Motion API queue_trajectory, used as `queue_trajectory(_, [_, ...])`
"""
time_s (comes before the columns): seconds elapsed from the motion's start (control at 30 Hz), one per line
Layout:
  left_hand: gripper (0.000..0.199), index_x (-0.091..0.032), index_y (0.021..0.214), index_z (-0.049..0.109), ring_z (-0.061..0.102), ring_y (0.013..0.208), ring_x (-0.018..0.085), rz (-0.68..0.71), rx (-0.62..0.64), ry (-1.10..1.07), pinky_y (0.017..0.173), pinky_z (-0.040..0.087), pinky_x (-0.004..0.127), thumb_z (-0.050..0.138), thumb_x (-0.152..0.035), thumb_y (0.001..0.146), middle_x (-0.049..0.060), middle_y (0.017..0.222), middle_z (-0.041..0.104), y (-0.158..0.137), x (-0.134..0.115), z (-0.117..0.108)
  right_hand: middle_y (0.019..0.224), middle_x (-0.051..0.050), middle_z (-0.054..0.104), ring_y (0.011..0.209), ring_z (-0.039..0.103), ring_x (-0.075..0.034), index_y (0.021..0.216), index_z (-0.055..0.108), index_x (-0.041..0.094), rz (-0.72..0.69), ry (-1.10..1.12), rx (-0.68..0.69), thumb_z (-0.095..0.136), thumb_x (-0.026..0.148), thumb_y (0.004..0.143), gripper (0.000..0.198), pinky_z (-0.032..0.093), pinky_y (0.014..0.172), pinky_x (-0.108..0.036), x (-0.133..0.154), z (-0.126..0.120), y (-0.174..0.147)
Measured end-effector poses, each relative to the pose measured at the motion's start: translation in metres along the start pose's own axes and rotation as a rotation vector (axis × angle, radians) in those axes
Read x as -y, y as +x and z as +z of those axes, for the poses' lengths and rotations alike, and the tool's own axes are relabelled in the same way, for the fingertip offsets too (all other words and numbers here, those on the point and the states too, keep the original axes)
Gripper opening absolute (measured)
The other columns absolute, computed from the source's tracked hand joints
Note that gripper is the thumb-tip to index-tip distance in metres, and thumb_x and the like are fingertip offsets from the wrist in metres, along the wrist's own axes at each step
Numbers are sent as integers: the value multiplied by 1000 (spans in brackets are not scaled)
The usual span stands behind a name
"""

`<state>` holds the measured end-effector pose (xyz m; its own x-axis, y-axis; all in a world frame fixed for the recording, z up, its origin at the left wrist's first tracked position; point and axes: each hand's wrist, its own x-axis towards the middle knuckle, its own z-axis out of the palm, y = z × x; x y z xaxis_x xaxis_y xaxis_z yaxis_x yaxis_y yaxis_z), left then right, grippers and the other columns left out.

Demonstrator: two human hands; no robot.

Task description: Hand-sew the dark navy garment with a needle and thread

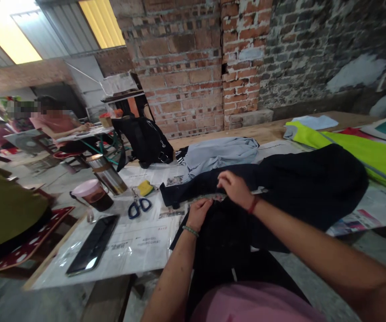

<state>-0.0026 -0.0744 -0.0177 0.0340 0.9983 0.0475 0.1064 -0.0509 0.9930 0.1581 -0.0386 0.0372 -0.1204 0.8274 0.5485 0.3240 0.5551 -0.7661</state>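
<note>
A dark navy garment (pixel 307 183) spreads over the table, with a black part (pixel 223 232) hanging down across my lap. My left hand (pixel 199 212), with a beaded bracelet on its wrist, is closed in a pinch at the upper edge of this black cloth. Just above and to the right, my right hand (pixel 235 188) is raised off the fabric, its fingers pinched together. Whatever lies between those fingers is too small to make out. A red band circles the right wrist. Blue-handled scissors (pixel 139 208) lie to the left of both hands.
On the table's left are a phone (pixel 93 243), a lidded cup (pixel 94 194), a steel flask (pixel 107 174) and a yellow sponge-like piece (pixel 145 188). Behind are a black backpack (pixel 144 141), grey cloth (pixel 221 154) and a neon-yellow garment (pixel 357 154). People sit at the left.
</note>
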Motion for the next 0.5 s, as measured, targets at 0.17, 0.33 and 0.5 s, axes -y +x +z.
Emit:
queue_trajectory(0.17, [24,-15,68,66,52,61,13,232,-61,261,59,40,23,53,-35,73,-1,63,60,2,1,-3,69,-1,58,63,54,-12,83,52,17,46,-50,-13,37,19,79,16,41,61,-22,-31,39,-41])
queue_trajectory(0.33, [15,-20,70,67,57,65,15,317,36,501,64,44,26,53,-27,72,1,66,64,3,3,-2,66,-2,57,61,54,-13,84,53,17,146,-123,-195,35,25,81,20,41,62,-23,-54,27,-37])
queue_trajectory(0.5, [31,-22,82,67,60,81,17,303,20,648,79,44,30,46,-6,65,1,83,68,4,0,-6,63,-1,55,60,53,-13,82,53,16,166,-138,-247,36,26,81,20,39,61,-23,-62,21,-32])
